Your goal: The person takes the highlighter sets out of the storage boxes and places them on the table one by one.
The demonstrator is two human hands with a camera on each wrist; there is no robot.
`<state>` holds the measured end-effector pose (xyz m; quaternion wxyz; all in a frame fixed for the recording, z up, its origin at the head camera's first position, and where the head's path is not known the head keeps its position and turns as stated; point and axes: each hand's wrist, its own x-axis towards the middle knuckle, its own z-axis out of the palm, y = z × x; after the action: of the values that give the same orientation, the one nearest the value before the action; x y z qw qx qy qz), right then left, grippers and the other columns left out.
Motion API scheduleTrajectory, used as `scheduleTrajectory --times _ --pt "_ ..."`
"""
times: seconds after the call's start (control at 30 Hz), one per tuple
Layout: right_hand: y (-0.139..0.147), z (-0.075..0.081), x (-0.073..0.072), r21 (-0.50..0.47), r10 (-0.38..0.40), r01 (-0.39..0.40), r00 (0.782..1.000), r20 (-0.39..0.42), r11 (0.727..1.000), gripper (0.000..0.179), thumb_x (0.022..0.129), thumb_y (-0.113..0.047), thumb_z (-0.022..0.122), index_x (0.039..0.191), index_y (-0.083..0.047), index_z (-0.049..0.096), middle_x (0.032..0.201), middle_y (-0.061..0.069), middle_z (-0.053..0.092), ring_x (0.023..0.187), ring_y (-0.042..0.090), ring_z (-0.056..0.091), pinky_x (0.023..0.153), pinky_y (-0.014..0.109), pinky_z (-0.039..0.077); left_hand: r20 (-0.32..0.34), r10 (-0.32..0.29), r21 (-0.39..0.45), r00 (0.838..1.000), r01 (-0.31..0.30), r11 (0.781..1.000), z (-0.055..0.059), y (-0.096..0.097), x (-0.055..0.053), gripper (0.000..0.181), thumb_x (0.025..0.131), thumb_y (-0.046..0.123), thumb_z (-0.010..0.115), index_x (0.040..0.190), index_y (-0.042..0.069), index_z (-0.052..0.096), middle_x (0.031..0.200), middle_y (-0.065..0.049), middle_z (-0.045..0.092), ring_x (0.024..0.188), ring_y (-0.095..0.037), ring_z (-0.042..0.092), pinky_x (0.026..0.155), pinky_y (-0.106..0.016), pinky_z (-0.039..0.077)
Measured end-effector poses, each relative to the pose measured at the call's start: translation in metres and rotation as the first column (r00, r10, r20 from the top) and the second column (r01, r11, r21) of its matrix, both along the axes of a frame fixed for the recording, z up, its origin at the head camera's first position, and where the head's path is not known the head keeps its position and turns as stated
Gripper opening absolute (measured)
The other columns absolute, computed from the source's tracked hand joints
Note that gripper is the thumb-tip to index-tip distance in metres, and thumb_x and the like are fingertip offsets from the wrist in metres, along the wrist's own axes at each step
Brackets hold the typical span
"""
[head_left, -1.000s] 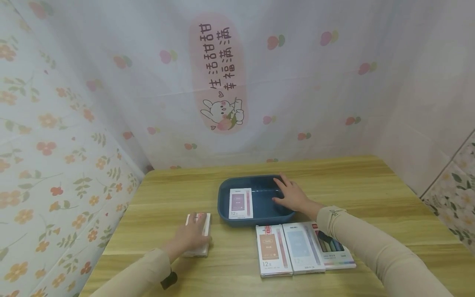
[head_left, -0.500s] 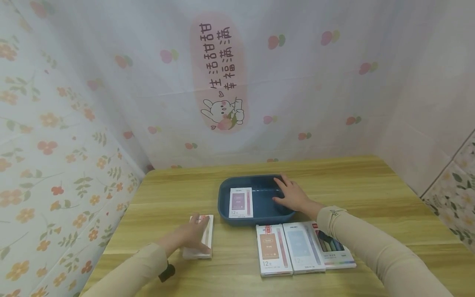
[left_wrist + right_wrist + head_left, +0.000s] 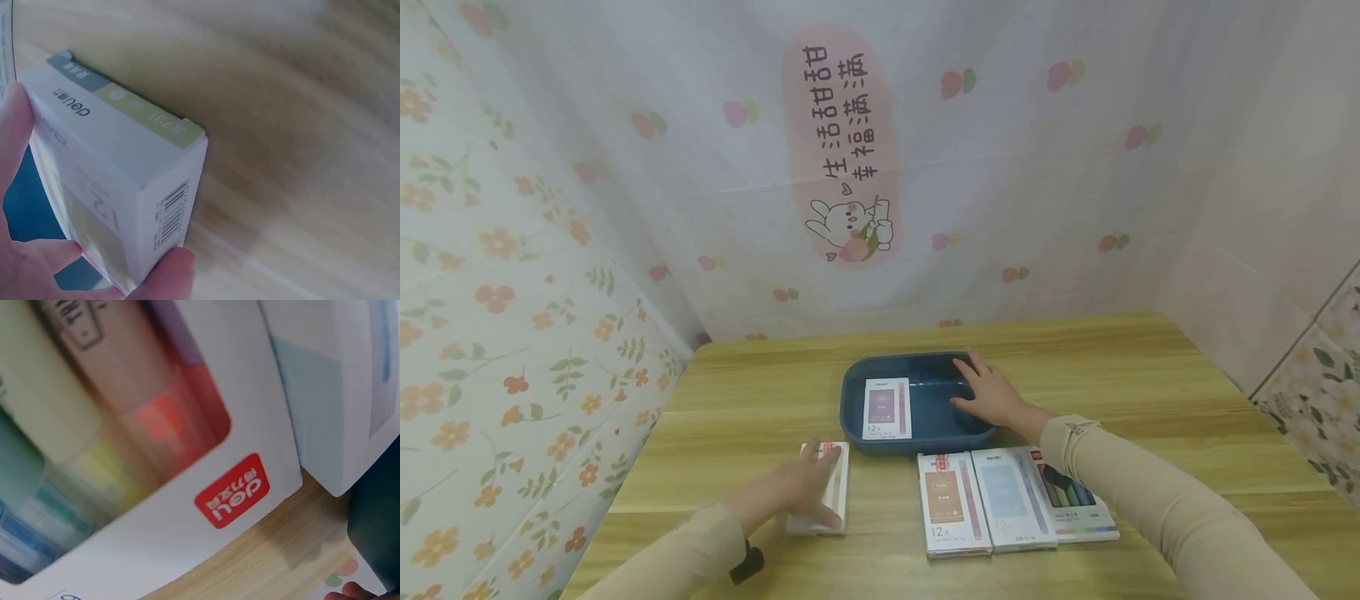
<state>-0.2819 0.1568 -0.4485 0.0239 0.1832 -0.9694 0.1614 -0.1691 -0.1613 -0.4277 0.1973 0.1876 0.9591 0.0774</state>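
Observation:
My left hand [image 3: 797, 492] grips a white box with a yellow panel [image 3: 837, 487] by its long edges, left of and in front of the blue tray [image 3: 887, 447]. In the left wrist view this deli box [image 3: 106, 144] is tilted, with the thumb on its barcode side and fingers along the opposite side. My right hand [image 3: 996, 398] rests at the tray's right end, its fingers spread over the rim and reaching inside. A white box with a purple panel [image 3: 887, 408] lies in the tray's left half.
Before the tray lie a box with an orange panel [image 3: 953, 504], a box with a pale blue panel [image 3: 1013, 500] and a windowed highlighter box [image 3: 1086, 525], partly under the right forearm. They stand on a wood-grain table [image 3: 760, 383]. Printed curtains [image 3: 1030, 167] hang behind it.
My left hand has moved right and slightly nearer the table's front, bringing the yellow-panelled box along. The right hand, tray and remaining boxes look unchanged.

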Motion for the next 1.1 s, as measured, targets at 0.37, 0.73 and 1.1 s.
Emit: scheduleTrajectory --times 0.37,0.73,1.1 --pt "0.003 0.003 0.0 -0.061 0.004 -0.002 1.0 0.02 0.998 0.071 0.077 -0.041 0.053 0.132 -0.01 0.022 0.137 0.018 0.009 0.114 0.043 0.025 0.085 0.056 0.025 0.024 0.04 -0.007 0.999 -0.04 0.999 0.004 0.019 0.015 0.106 0.048 0.06 0.065 0.132 0.009 0.022 0.133 -0.027 0.011 0.082 -0.035 0.053 0.072 -0.046 0.04" --pt "0.006 0.008 0.003 -0.049 0.04 -0.039 0.999 0.015 0.998 0.071 0.077 -0.045 0.05 0.132 -0.01 0.021 0.136 0.02 0.01 0.116 0.043 0.023 0.088 0.058 0.018 0.033 0.007 0.008 0.999 -0.008 1.0 0.002 0.034 0.03 0.104 0.049 0.063 0.062 0.132 0.013 0.023 0.134 -0.024 0.012 0.091 -0.036 0.05 0.073 -0.044 0.041" --pt "0.016 0.011 0.008 0.031 0.031 -0.032 0.999 0.027 0.999 0.074 0.076 -0.05 0.049 0.132 -0.012 0.022 0.137 0.017 0.01 0.117 0.042 0.021 0.085 0.063 0.011 -0.027 -0.051 0.016 0.998 0.052 0.999 0.002 0.05 0.037 0.095 0.056 0.065 0.057 0.131 0.016 0.026 0.133 -0.025 0.015 0.098 -0.043 0.044 0.076 -0.048 0.038"
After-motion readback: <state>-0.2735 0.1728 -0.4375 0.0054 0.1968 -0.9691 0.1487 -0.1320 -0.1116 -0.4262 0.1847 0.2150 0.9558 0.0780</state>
